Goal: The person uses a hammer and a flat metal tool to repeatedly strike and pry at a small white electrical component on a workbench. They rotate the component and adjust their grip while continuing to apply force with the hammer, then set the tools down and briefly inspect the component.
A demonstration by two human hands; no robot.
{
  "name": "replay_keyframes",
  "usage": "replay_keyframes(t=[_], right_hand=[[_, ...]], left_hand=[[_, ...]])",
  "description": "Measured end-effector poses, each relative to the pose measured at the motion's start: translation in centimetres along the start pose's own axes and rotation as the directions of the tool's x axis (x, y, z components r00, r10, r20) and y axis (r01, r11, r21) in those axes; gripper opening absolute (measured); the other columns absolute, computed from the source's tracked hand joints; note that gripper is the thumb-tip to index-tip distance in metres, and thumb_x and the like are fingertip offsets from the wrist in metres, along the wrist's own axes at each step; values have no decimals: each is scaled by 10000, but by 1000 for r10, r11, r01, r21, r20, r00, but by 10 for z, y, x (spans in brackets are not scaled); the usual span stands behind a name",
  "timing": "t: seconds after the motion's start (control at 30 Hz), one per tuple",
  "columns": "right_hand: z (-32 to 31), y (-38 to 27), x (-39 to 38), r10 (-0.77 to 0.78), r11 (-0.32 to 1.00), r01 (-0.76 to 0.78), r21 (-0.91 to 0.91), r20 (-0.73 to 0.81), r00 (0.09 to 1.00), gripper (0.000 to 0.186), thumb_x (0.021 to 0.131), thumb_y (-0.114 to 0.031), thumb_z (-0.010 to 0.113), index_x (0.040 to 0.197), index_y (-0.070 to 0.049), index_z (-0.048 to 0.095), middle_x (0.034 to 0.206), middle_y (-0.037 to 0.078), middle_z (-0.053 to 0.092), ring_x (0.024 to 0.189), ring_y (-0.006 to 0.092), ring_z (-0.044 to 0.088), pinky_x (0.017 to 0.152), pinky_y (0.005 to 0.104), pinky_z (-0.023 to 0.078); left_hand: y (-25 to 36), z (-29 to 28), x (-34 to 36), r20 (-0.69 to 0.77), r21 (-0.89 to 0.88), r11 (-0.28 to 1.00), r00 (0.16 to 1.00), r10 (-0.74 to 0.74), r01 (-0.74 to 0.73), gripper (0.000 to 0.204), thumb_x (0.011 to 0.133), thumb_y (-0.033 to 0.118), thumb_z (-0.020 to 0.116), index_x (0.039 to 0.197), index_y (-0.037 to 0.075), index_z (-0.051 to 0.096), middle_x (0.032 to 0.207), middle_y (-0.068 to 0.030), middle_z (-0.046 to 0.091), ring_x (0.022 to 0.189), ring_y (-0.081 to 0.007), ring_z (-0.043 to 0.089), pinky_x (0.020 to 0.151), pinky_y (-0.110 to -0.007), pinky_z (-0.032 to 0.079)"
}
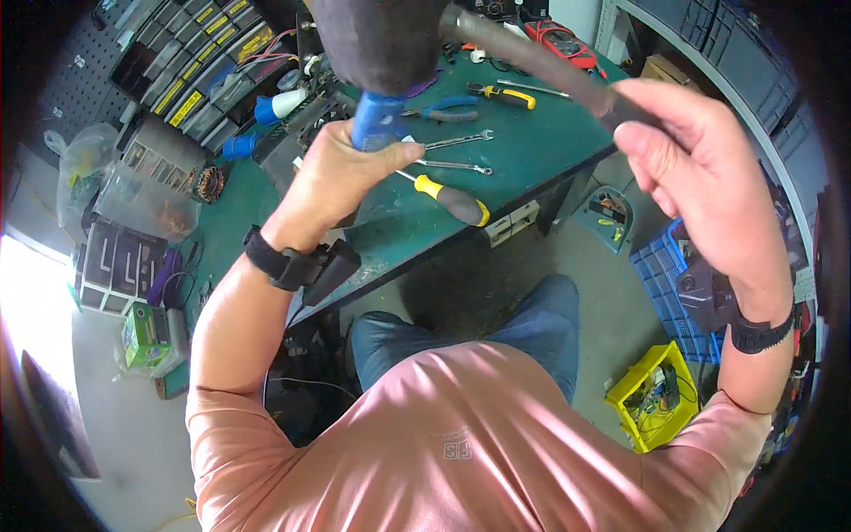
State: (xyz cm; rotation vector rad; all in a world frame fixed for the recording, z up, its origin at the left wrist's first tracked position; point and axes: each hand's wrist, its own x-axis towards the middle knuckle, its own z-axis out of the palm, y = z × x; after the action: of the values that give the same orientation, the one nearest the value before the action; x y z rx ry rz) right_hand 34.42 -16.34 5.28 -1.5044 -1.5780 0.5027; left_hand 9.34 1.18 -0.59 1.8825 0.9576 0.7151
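My left hand (324, 186) is closed around a blue handle (379, 120). Directly above that handle is a large dark rounded head (381, 44), cut off by the upper edge. At the right, my right hand (700, 164) grips a dark brown rod (541, 58) between thumb and fingers. The rod slants up and left to the dark head; whether they are joined, I cannot tell. On the bench beyond my left hand lie a yellow-and-black screwdriver (454, 200), two wrenches (456, 140), blue-handled pliers (448, 114) and yellow-and-black pliers (505, 94).
The green workbench (523, 164) spans the front. Small-parts drawers (191, 66) stand at its back left, a red meter (563, 43) at its far right. On the floor to the right are a blue crate (660, 288) and a yellow bin (625, 417) of parts, beside shelving.
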Motion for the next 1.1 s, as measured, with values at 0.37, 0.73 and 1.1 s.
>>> replay_keyframes(t=[0.37,0.73,1.1], right_hand=[[-12,-8,2,-11,996,22,88,-123,992,383,991,-299,515,1255,-26,565,683,-39,451,530,9,371,465,157,291],[24,32,7,158,982,-148,118,-78,984,299,934,-173,623,1185,-12,593,702,-37,508,549,16,410,479,182,322],[36,36,9,192,969,-183,164,-41,981,342,935,-185,629,1215,3,574,736,-20,530,578,24,433,490,183,351]], left_hand=[[-20,-21,-9,-19,-277,950,989,144,-143,238,828,218,751,724,86,582,627,35,512,584,-77,449,555,-246,354],[18,-96,-40,-159,-438,757,870,466,-485,257,935,182,593,733,63,485,646,-9,432,640,-150,419,658,-320,368],[-1,-78,-39,-272,-386,873,941,203,-300,285,959,238,574,749,90,450,632,11,357,621,-133,375,662,-320,348]])
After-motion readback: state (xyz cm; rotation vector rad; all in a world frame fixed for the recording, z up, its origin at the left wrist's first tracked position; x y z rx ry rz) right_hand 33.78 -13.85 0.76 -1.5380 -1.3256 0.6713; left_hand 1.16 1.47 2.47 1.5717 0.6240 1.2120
